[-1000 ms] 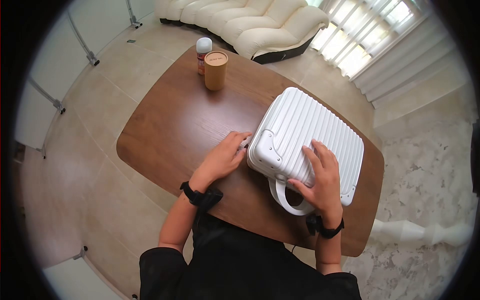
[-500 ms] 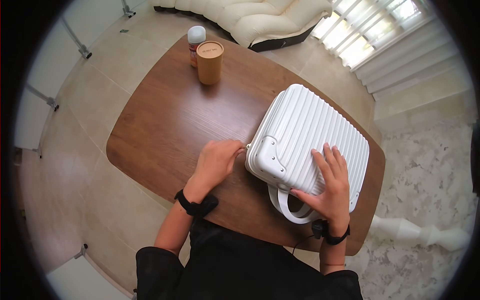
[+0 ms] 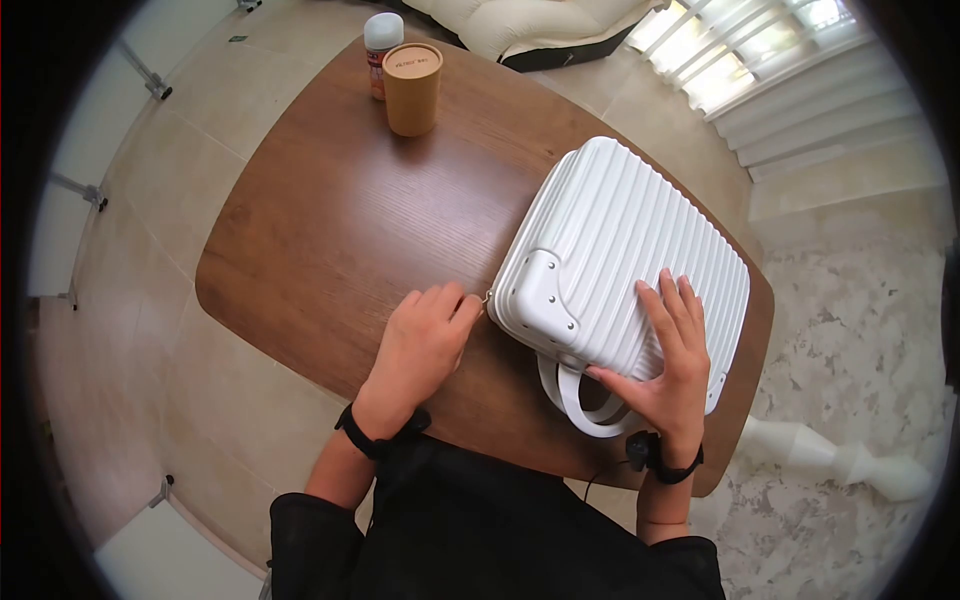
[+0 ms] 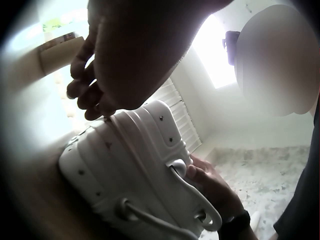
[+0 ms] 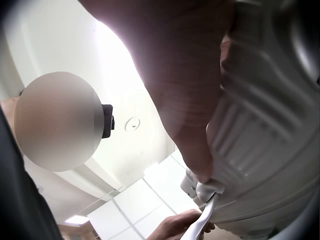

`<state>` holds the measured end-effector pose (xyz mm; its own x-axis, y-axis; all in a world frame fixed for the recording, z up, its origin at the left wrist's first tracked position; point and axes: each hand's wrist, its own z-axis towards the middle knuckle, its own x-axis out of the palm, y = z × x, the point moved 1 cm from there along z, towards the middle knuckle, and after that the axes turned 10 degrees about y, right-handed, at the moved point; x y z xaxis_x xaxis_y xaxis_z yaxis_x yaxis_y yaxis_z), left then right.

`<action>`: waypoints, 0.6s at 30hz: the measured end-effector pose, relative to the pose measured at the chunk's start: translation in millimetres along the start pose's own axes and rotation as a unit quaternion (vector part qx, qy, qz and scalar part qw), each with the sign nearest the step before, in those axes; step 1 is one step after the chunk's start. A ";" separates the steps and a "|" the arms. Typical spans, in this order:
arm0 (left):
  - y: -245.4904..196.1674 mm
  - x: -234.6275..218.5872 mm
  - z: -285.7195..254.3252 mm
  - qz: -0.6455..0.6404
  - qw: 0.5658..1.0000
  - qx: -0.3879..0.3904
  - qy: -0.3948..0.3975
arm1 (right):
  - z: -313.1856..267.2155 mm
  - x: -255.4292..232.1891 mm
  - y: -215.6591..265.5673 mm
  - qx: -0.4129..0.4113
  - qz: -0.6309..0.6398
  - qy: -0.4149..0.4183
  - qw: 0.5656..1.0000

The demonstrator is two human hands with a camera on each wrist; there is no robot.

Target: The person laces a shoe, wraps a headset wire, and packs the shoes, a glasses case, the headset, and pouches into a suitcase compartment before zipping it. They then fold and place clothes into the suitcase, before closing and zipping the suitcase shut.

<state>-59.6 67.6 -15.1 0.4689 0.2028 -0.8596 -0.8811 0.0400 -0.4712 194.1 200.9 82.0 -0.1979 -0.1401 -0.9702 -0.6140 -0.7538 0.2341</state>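
A white ribbed hard-shell case [image 3: 625,250] lies flat on the brown table, its carry handle [image 3: 572,402] toward the person. At its near left corner, the left hand [image 3: 420,340] pinches a small zipper pull [image 3: 488,297] between thumb and curled index finger. In the left wrist view, those fingers [image 4: 90,100] sit right at the seam beside the riveted corner guard [image 4: 167,131]. The right hand [image 3: 672,365] rests with fingers spread on the lid, thumb by the handle's base. Seen from the right wrist, its thumb [image 5: 197,162] lies against the handle mount.
A brown paper canister [image 3: 412,95] and a white-capped spray can [image 3: 383,45] stand at the table's far left. Beyond the table [image 3: 300,240] are a cream sofa [image 3: 490,25] and a curtain [image 3: 830,110]. A white post [image 3: 850,460] lies low at the right.
The left hand has closed its fingers on the zipper pull at the case's corner and drawn slightly toward the person. The right hand stays on the lid. The head view has shifted.
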 end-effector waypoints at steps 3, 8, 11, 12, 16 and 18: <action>-9.1 -3.9 -5.4 0.013 1.000 0.009 0.001 | -1.5 1.6 -1.7 -0.001 0.003 -0.008 1.000; -20.4 -4.9 -6.4 0.035 0.999 0.006 -0.010 | -2.7 3.0 -0.2 -0.002 0.005 -0.018 1.000; -23.3 -5.8 -6.2 0.047 0.999 0.007 -0.009 | -2.2 1.8 -0.2 -0.001 0.008 -0.020 1.000; -25.3 -5.8 -6.4 0.053 0.999 0.009 -0.007 | -3.7 1.3 -1.5 0.000 0.008 -0.021 1.000; -22.7 -11.0 -9.6 0.053 0.998 0.026 0.006 | -5.7 0.2 -2.6 -0.004 0.012 -0.010 1.000; -20.6 -12.0 -10.2 0.056 0.998 0.037 0.009 | -5.7 0.0 -1.3 -0.003 0.011 -0.009 1.000</action>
<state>-46.4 54.3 3.0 0.3674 0.1932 -0.9098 -0.9300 0.0911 -0.3562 199.2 198.3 81.3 -0.2251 -0.1459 -0.9634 -0.6052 -0.7540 0.2556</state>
